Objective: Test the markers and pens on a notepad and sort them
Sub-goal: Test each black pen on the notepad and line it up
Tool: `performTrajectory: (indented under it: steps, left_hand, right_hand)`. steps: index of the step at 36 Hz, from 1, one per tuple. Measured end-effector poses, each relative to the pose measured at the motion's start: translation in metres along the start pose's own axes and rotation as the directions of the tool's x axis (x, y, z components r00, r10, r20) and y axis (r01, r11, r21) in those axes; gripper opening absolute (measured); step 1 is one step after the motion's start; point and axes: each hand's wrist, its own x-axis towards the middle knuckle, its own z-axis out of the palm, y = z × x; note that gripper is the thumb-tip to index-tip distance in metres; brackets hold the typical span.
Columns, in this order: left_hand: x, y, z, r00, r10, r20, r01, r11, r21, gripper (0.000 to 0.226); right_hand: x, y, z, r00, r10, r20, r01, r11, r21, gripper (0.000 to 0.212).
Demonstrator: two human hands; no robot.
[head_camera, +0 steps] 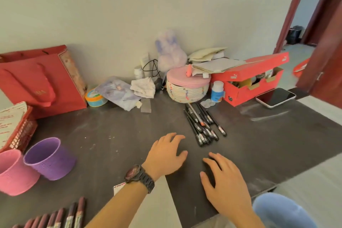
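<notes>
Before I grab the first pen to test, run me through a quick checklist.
1. Hands free: left hand and right hand open, holding nothing: ok.
2. Black pens piled just beyond the hands, nothing covering them: ok.
3. Notepad in front of you: none in view: not ok.
4. Purple cup and pink cup upright for sorting: ok.
5. Pens capped or not: cannot tell.
</notes>
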Motion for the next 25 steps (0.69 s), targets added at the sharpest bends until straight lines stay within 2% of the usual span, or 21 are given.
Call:
performTrajectory:
  steps: [6, 13, 18, 22, 24, 25]
  left_hand:
    - [0.065, 0.029, 0.002, 0.999, -0.03, 0.028, 0.034, 0.985, -0.172, 0.051]
    - [0.104, 0.048, -0.002, 0.992, -0.113, -0.055, 0.106, 0.988, -0.114, 0.034]
    - [0.115, 0.046, -0.003, 0.975, -0.198, -0.099, 0.17, 0.957, -0.235, 0.013]
    - [0.115, 0.038, -0.001, 0.958, -0.278, -0.068, 0.228, 0.886, -0.402, 0.007]
    - [0.113, 0.034, -0.002, 0.941, -0.336, -0.031, 0.267, 0.798, -0.541, 0.009]
    - [0.111, 0.032, -0.002, 0.927, -0.374, -0.008, 0.286, 0.722, -0.63, 0.01]
  right_hand:
    - [0.001, 0.002, 0.003, 1.0, -0.004, -0.005, 0.005, 0.999, 0.033, 0.046]
    - [0.002, 0.0, 0.002, 0.999, 0.033, -0.032, -0.031, 0.998, 0.057, 0.044]
    - [0.003, -0.002, 0.0, 0.999, 0.035, -0.036, -0.032, 0.997, 0.075, 0.043]
    - [0.004, -0.001, 0.001, 0.998, 0.029, -0.059, -0.023, 0.996, 0.086, 0.039]
    - [0.004, -0.001, 0.002, 0.997, 0.027, -0.069, -0.021, 0.996, 0.09, 0.038]
    - [0.003, -0.001, 0.003, 0.997, 0.026, -0.078, -0.019, 0.996, 0.092, 0.037]
